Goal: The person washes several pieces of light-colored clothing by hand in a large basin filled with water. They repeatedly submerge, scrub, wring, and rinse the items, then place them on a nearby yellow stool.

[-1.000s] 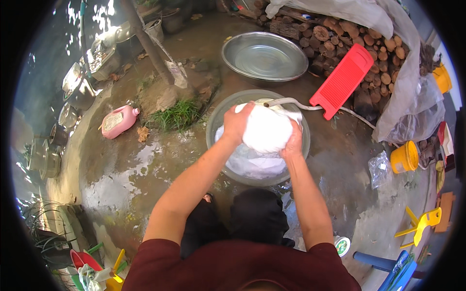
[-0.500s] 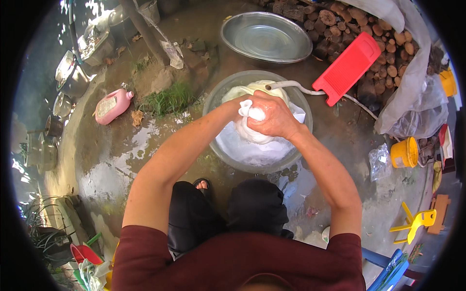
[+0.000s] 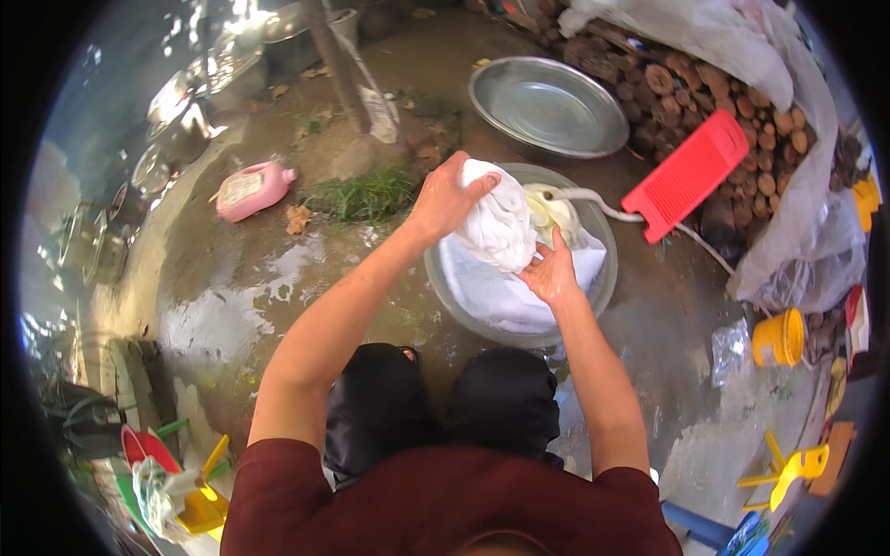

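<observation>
A bunched, wet white cloth (image 3: 496,222) is held up over the grey basin (image 3: 611,264). My left hand (image 3: 443,198) grips its upper left part, thumb across the front and the other fingers mostly hidden behind. At the cloth's lower end, my right hand (image 3: 553,271) holds it from beneath, its thumb pointing up and its fingertips partly covered by fabric. More white fabric (image 3: 505,301) lies in the basin below. A pale yellow cloth (image 3: 559,221) sits at the basin's far right side, beside the open end of a whitish hose (image 3: 591,195).
Beyond the basin stands a wide metal tub (image 3: 552,107). A red washboard (image 3: 686,174) leans by stacked logs (image 3: 663,83) at right. A pink jug (image 3: 252,192) lies left of a grass tuft (image 3: 366,195). A yellow bucket (image 3: 777,338) stands at right on the wet ground.
The white cloth was twisted tight between my two hands; now it hangs looser and spread out. My hands have moved apart, the left one up and left, the right one lower. The view has shifted.
</observation>
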Demonstrator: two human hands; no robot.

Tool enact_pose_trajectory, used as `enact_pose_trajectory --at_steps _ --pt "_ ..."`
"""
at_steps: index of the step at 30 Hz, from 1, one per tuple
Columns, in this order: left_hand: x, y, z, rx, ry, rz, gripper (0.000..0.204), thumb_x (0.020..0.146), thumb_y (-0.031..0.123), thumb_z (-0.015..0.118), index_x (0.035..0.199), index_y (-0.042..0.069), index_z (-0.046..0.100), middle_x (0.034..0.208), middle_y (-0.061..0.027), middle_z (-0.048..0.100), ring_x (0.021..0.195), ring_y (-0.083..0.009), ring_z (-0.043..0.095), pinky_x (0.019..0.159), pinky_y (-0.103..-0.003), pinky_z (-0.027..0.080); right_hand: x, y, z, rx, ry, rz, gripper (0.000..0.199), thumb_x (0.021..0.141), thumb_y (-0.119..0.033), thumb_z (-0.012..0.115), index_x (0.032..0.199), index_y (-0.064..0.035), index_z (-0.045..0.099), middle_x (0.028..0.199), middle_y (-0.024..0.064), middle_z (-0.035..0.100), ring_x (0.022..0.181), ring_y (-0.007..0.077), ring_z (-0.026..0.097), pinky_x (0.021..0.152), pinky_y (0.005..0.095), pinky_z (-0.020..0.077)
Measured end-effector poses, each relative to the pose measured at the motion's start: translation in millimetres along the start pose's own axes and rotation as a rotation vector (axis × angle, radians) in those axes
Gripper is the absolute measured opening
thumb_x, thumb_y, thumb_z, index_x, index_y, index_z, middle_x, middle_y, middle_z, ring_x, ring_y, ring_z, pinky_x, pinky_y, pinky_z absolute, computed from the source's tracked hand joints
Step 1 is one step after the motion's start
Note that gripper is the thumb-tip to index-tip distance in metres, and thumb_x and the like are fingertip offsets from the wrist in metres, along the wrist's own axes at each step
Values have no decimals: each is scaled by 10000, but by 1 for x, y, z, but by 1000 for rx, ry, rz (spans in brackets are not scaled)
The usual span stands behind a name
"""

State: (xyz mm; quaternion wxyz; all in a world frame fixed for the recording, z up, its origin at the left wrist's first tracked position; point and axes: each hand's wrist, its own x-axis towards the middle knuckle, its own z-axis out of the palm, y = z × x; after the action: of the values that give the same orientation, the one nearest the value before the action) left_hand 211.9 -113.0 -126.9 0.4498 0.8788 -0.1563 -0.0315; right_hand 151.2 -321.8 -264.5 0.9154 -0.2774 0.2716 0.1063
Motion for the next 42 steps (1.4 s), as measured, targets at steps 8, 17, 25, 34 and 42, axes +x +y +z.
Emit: enact_pose_trajectory --at_steps 8,17,25,34,42 --pt "-88 -84 -106 36 407 -61 463 904 407 578 1041 -34 552 974 -197 636 908 -268 601 827 -379 455 -50 45 113 -516 -542 -68 426 873 -205 631 1225 -13 486 1131 135 604 1082 248 583 916 428 470" --pt "-208 -88 -182 -68 559 54 853 728 355 780 1378 51 317 1414 -223 334 1261 -381 416 1025 -474 371 -115 122 271 -681 -696 -491 383 750 -98 762 1051 4 547 983 67 605 876 128 589 771 269 478" --pt "-252 -100 -167 -329 851 291 687 696 183 795 1284 37 472 1239 -136 573 1136 -234 558 985 -354 426 -172 162 289 -1062 -1166 -386 683 801 -153 714 1363 -49 340 1222 127 503 1045 185 549 875 311 466" --pt "-461 -60 -329 75 1367 -24 584 712 268 821 1196 36 592 1082 -89 670 976 -149 623 855 -315 506 -60 57 169 -1155 -494 -397 402 906 -255 610 1254 -103 479 963 35 609 766 105 600 587 215 489" --pt "-623 9 -430 1284 1101 -825 709 715 387 758 1323 169 465 1067 -151 666 924 -292 673 763 -412 552 3 33 94 -1135 -374 -354 326 914 -289 593 1175 -105 529 918 19 583 705 108 583 569 236 475"
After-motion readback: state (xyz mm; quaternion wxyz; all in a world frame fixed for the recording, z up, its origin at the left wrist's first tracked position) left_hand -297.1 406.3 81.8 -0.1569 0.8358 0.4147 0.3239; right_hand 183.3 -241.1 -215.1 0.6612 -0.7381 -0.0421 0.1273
